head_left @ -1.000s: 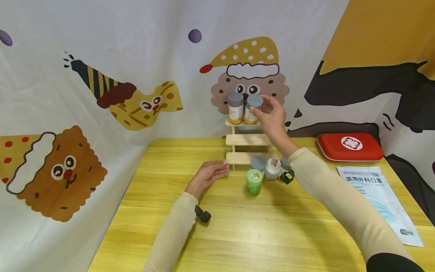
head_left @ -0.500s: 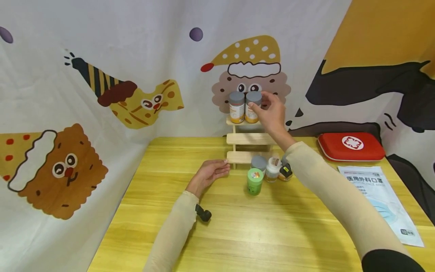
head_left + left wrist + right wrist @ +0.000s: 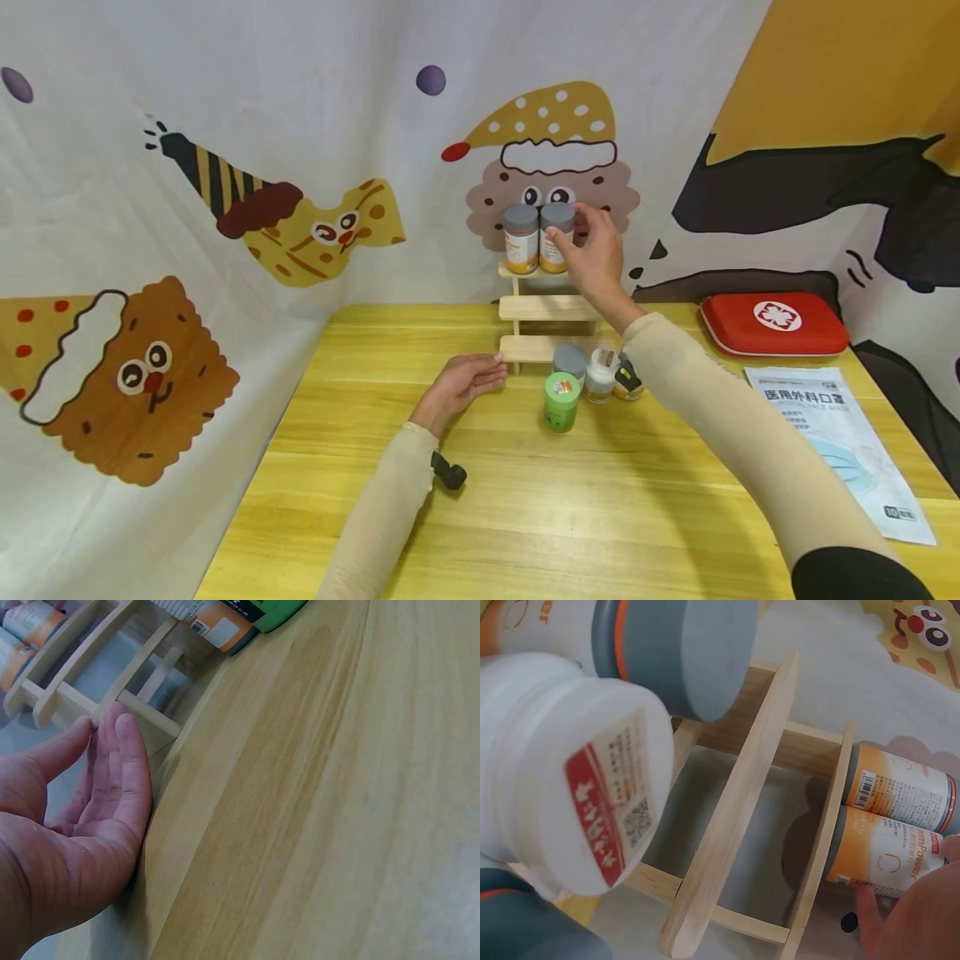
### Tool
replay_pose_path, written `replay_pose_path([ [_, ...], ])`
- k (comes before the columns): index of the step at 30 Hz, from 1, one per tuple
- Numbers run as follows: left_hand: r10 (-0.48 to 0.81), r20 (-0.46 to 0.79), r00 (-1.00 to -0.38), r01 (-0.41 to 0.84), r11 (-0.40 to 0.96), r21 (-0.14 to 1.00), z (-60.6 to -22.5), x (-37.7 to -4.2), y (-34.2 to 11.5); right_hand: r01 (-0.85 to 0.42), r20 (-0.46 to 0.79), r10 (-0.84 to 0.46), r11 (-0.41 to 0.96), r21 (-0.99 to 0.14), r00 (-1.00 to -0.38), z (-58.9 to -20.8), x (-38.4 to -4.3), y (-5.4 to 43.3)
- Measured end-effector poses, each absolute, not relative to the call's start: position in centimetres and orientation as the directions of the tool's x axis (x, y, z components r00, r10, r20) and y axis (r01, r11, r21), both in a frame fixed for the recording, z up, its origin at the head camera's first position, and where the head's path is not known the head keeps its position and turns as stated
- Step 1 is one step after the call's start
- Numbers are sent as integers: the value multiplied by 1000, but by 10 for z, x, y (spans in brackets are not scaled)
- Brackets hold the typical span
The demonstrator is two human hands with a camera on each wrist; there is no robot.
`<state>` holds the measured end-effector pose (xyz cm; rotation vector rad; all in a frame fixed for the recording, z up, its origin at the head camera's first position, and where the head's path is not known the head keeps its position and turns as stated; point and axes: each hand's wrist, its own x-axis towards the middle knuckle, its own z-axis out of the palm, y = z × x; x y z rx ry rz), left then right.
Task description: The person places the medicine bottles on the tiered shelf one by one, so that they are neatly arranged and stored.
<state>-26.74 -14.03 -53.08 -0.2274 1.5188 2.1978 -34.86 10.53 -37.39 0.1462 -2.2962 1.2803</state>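
Observation:
My right hand (image 3: 596,258) holds a supplement bottle (image 3: 552,250) with a grey lid and white-orange label between thumb and fingers. That bottle stands on the top tier of a stepped wooden display stand (image 3: 549,308), beside a second matching bottle (image 3: 521,242). In the right wrist view, the held bottle (image 3: 881,851) shows its label, and the fingers are partly out of frame. My left hand (image 3: 468,383) is at the left end of the lowest tier. Its thumb and fingertips pinch the board's end in the left wrist view, where the stand (image 3: 154,720) appears tilted.
In front of the stand are a green jar (image 3: 561,404), a white bottle (image 3: 602,375) and grey-lidded bottles (image 3: 570,360), one partly behind my right wrist camera. A red first-aid case (image 3: 772,325) and a mask packet (image 3: 836,450) lie at the right of the wooden table (image 3: 525,517).
The right hand and its bottle have shifted slightly left, toward the neighbouring bottle. My left hand stays at the stand's end.

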Motion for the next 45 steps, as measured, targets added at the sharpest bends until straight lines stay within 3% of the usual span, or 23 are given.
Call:
replay_pose_path([
  [22,285,-386,-877,-461,-276,843,-528,-266,-137,-334,456,127,516,-789,-881,-374,-338,112],
  [45,285,-386,-877,-459,-265,848,-530,-266,-140,-398,446,37,390,-830,-894,-382,-279,147],
])
